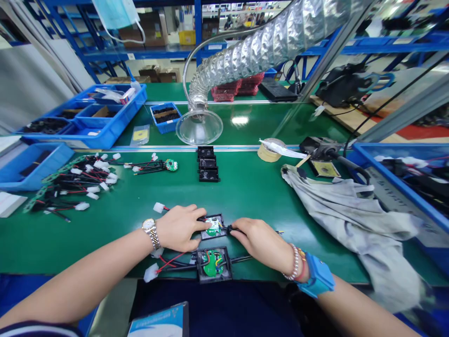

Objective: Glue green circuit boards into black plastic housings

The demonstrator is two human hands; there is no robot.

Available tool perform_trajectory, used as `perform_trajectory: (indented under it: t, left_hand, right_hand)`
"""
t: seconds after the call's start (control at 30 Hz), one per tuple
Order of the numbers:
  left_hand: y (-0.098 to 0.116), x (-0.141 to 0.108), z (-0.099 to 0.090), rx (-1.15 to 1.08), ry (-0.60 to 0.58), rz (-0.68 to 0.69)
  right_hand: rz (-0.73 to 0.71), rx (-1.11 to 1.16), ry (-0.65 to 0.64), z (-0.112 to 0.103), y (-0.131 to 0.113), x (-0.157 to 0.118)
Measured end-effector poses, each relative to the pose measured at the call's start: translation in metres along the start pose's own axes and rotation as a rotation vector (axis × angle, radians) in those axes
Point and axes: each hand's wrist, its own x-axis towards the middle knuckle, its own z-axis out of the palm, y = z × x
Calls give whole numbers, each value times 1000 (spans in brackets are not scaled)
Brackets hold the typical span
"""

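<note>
Far left on the green counter (245,196) there's a blue bin (45,164), with a bigger divided blue tray (115,122) behind it. Next to the bin is a messy pile of wired connectors (93,180), black and red leads with white plugs. A bit right of that, a loose round board (171,164) lies with its wires pointing left.

Left hand (180,228) comes next: fingertips down on the green board (213,226) in the upper black case (222,234). Can't tell if it's really gripping the case or just pressing. That case sits between the two hands, and just below it, nearer the person, is a second black case (229,271) with its own green board and wires. Three small black cases (208,163) are lined up further back, in front of a clear funnel hood (199,128).

Right hand (261,241) has the black cable (230,229) pinched right at the upper case's right edge. Past that: a tape roll (268,152), a crumpled grey cloth (336,215), then another blue bin (414,196) full of dark parts.
</note>
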Motion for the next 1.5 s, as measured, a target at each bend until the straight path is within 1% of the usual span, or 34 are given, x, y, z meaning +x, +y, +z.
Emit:
perform_trajectory:
  t: [0.07,0.1,0.2,0.3,0.4,0.63,0.83,1.03,1.13,1.27,1.33,1.43,1.5]
  left_hand:
    - [-3,-1,5,-7,19,18]
    - [-5,-1,8,-10,31,27]
    - [-9,0,15,-9,61,59]
    - [-11,2,18,-9,82,73]
    - [-12,2,19,-10,83,78]
    - [-7,1,18,73,81,138]
    - [-4,-2,26,59,122,135]
    - [-4,-1,29,26,105,140]
    - [-4,-1,27,25,114,143]
    - [-3,-1,24,29,121,137]
    - [-1,-1,24,32,117,136]
    - [0,-1,24,35,94,123]
    - [0,-1,23,32,80,115]
  right_hand:
    - [-6,27,-70,-3,0,4]
    - [-23,38,-80,-4,1,7]
    - [-107,24,-26,-2,4,11]
    - [-172,-72,43,5,8,13]
    - [-197,-140,51,11,11,12]
    - [-249,-330,-9,11,6,17]
    - [-258,-381,-80,10,0,19]
    - [-304,-431,-159,7,-4,22]
    - [-306,-383,-151,8,2,22]
    - [-227,-215,-59,10,16,20]
    - [-253,-138,-17,12,20,20]
    - [-328,-53,12,15,21,23]
    - [-340,-27,27,17,20,25]
